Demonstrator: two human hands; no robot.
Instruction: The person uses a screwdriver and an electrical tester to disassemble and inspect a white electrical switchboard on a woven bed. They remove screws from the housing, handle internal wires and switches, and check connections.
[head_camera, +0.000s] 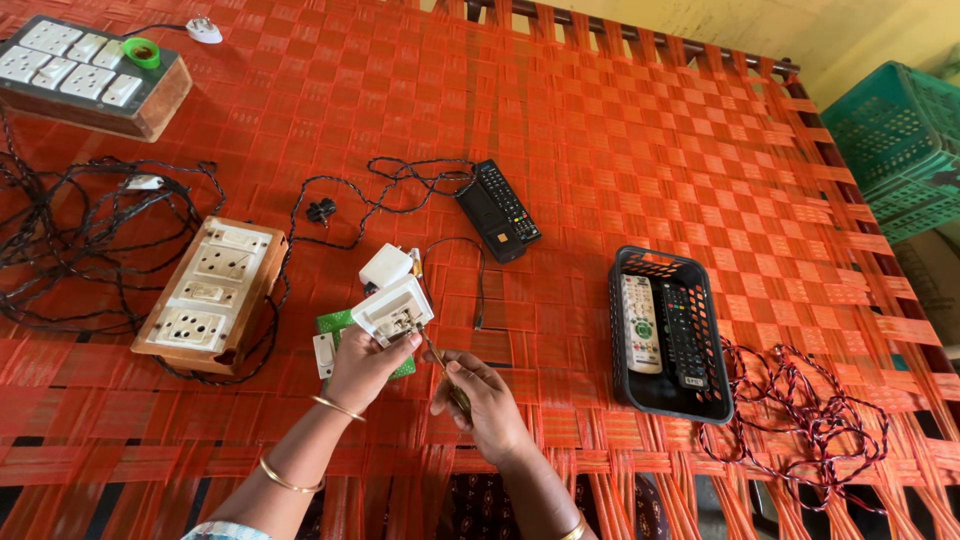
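My left hand (362, 365) holds a small white switch module (392, 310) tilted up, its open underside facing me. My right hand (485, 400) grips a thin screwdriver (435, 355), whose tip reaches into the module. Both hands hover over the orange woven cot (620, 150). Under the left hand lie a green circuit board (337, 322) and a small white part (323, 355). A white plug adapter (387, 265) sits just beyond the module.
A wooden switchboard (212, 292) lies at left among tangled black wires (70, 240). Another board (90, 72) is far left. A black remote (500, 210) lies centre. A black basket (668, 335) holds two remotes. Red-black twisted wire (810, 420) is right; green crates (895, 140) stand beyond.
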